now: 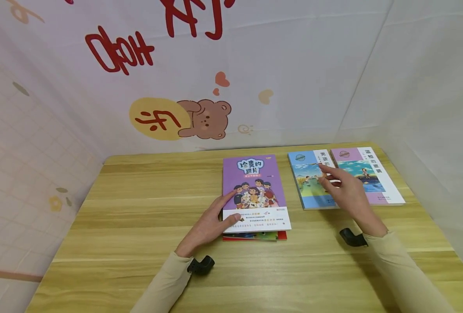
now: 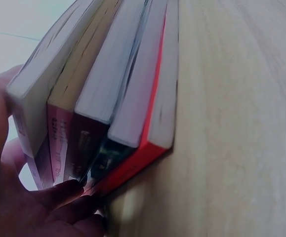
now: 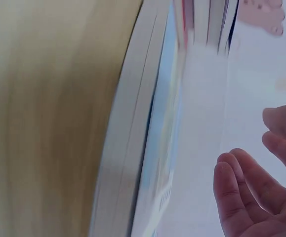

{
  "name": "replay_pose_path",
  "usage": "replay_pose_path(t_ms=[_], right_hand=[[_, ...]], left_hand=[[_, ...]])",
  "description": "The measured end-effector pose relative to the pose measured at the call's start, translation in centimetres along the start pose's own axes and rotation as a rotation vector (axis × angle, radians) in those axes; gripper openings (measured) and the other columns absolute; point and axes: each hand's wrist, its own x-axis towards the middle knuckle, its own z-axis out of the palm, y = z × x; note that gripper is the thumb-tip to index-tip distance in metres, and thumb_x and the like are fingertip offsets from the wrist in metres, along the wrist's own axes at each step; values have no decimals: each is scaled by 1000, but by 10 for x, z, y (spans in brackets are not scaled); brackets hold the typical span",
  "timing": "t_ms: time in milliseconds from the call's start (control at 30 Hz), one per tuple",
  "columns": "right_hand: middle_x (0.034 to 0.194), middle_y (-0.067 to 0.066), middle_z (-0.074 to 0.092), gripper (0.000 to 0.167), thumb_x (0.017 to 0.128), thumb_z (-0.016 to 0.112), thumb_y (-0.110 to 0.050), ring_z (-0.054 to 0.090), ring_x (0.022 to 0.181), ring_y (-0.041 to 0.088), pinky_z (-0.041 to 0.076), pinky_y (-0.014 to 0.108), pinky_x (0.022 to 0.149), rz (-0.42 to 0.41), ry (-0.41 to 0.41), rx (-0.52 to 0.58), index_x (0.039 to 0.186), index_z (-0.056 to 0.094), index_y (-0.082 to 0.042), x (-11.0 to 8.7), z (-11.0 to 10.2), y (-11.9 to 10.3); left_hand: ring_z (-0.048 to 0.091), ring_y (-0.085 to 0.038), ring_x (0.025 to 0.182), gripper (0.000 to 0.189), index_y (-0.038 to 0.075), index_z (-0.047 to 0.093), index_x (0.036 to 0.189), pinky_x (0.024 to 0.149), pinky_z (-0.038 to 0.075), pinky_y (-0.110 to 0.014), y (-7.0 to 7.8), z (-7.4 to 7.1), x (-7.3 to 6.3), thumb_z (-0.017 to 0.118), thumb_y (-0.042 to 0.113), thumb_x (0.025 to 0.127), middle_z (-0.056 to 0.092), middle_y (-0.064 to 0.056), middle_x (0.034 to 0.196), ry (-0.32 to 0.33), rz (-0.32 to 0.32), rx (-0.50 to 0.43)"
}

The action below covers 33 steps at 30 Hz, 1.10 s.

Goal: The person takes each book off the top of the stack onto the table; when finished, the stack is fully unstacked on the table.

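Note:
A stack of several books stands at the middle of the table, a purple book (image 1: 260, 187) with a white band on top. In the left wrist view, their spines and page edges show, with a red book (image 2: 143, 163) lowest. My left hand (image 1: 211, 221) rests on the stack's left side, thumb and a finger over the top cover, other fingers against the spines (image 2: 91, 143). My right hand (image 1: 348, 193) hovers above a blue book (image 1: 305, 182), fingers loosely bent with nothing between them. In the right wrist view, those fingertips (image 3: 226, 182) are apart from the books.
Right of the blue book lies a pink and white book (image 1: 388, 195), close beside it. The wooden table (image 1: 137, 208) ends against a white cloth wall (image 1: 294, 56) printed with red characters and a bear. Another cloth wall (image 1: 431, 108) bounds the right side.

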Motion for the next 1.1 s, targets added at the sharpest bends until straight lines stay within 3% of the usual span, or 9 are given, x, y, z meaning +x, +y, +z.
replay_pose_path(t_ms=[67,133,200,300,367,433,633,900,1100], right_hand=[[128,21,69,41,103,66,-14,69,101,26,51,10,84,-11,0,45,143,63,-5,-4,6,-6],[130,19,69,40,104,65,-15,69,101,22,43,1,84,-19,-18,82,143,63,-6,-8,13,-13],[133,18,67,40,104,64,-15,69,103,21,49,8,87,-19,-49,115,143,62,-5,-12,19,-20],[137,20,65,43,105,62,-15,69,109,28,58,31,92,-12,-110,161,147,58,-5,-16,28,-29],[139,23,63,46,106,61,-13,68,113,33,57,46,93,-3,-147,193,150,54,-5,-18,32,-35],[142,24,60,49,106,60,-13,66,118,37,55,53,95,5,-177,221,154,50,-7,-19,36,-39],[145,24,57,52,107,59,-16,63,123,41,52,55,99,2,-211,242,156,46,-8,-24,46,-45],[149,22,54,52,106,60,-15,64,123,40,53,56,99,2,-243,257,155,47,-4,-25,59,-51],[152,20,51,50,107,60,-19,62,125,42,52,55,100,2,-276,289,154,49,-5,-25,67,-58]], left_hand=[[27,-40,152,74,29,29,165,118,27,-64,-1,-1,1,65,41,102,26,-16,168,-12,10,-11],[25,-39,153,74,29,28,166,120,24,-64,-2,-3,1,65,40,102,25,-15,169,-21,22,-26],[23,-39,154,74,30,26,166,120,23,-63,-3,-5,0,64,39,103,23,-15,169,-30,27,-35],[21,-38,155,75,29,24,167,121,22,-63,-4,-7,0,63,39,103,21,-14,170,-42,32,-48],[20,-38,155,75,28,22,167,121,21,-63,-4,-9,-2,62,39,104,20,-14,171,-51,37,-57],[18,-38,156,75,27,21,167,121,20,-63,-4,-11,-3,61,39,105,18,-13,171,-63,44,-60],[14,-37,157,73,27,21,167,122,17,-63,-2,-14,-7,60,36,106,16,-12,172,-66,37,-62],[16,-34,157,70,32,36,162,122,14,-64,-5,-16,-15,70,34,100,21,-11,170,46,-42,-134],[21,-34,155,70,23,42,160,124,18,-53,-10,-18,-22,74,22,97,24,-14,169,135,-34,-219]])
